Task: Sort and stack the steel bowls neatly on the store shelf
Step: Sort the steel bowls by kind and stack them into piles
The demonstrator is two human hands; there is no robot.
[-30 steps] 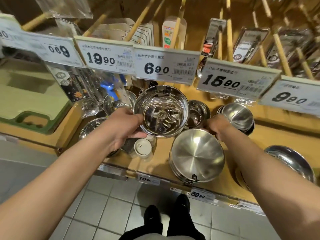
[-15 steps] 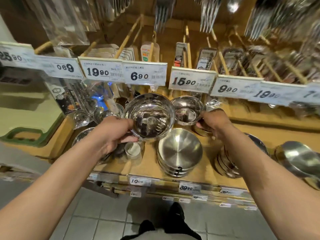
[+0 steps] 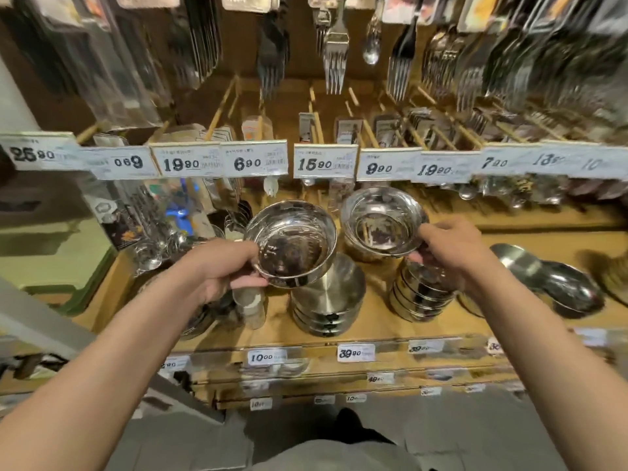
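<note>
My left hand [image 3: 222, 271] grips the near rim of a shiny steel bowl [image 3: 292, 243], held tilted above a stack of matte steel bowls [image 3: 331, 299] on the wooden shelf [image 3: 373, 326]. My right hand [image 3: 448, 248] grips the rim of a second shiny steel bowl [image 3: 382, 224], lifted above a stack of polished bowls [image 3: 419, 295] to the right. Both held bowls are in the air, side by side, and apart.
More steel bowls [image 3: 564, 287] lie at the right of the shelf. A small shaker [image 3: 249, 302] stands under my left hand. Price tags [image 3: 323, 163] hang on a rail above the bowls, and packaged forks [image 3: 334, 52] dangle higher up. A green tray [image 3: 51, 253] sits at the left.
My right hand has taken a bowl by its rim and lifted it off the shelf. My left hand keeps its bowl. The view has tilted upward.
</note>
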